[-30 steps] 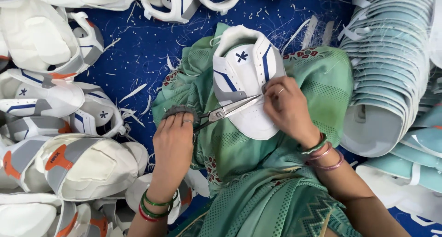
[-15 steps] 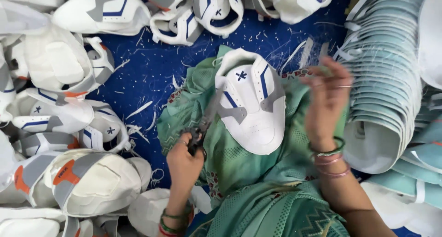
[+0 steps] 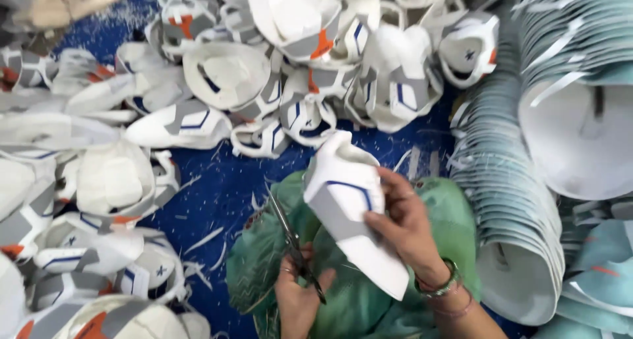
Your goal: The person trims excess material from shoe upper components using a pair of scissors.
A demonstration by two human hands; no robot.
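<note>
Over my green lap, I am gripping a white shoe piece in my right hand, while my left hand, just beside it, is clutching scissors.

Your left hand sits low with its fingers curled shut, knuckles up. Your right hand is raised higher, fingers clamped, wrist bent and ringed with bangles.

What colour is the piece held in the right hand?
White with grey panels and a blue line, on the shoe piece; head view.
</note>
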